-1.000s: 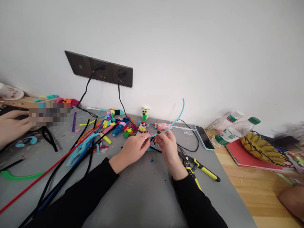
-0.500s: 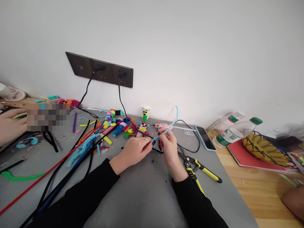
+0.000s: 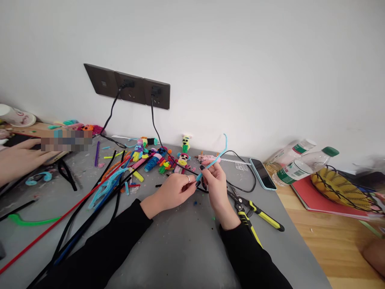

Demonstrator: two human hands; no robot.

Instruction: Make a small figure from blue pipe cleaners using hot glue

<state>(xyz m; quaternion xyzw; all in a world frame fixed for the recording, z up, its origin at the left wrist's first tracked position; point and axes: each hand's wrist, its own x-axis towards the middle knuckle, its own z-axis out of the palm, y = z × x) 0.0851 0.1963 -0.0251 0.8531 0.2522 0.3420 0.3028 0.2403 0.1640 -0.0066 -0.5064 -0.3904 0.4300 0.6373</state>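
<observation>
My left hand (image 3: 174, 192) and my right hand (image 3: 215, 186) meet above the grey table (image 3: 183, 249), both pinched on a light blue pipe cleaner (image 3: 217, 155). Its free end curls up and to the right past my right fingers. A thin black pipe cleaner piece (image 3: 201, 189) sits between the two hands; I cannot tell which hand grips it. A ring shows on my left hand. Small colourful pipe-cleaner figures (image 3: 168, 158) lie just beyond my fingers.
Yellow-handled pliers (image 3: 255, 210) lie right of my right wrist. Long black, red and blue pipe cleaners (image 3: 90, 200) spread over the left. A phone (image 3: 263, 173), bottles (image 3: 296, 162), a red book (image 3: 319, 200) sit at the right. Another person's hand (image 3: 18, 160) rests far left; wall sockets (image 3: 129, 86) with black cables behind.
The blue pipe cleaner's free end has dropped lower and shorter as my hands worked it; both hands shifted slightly right. The other person's hand moved a little.
</observation>
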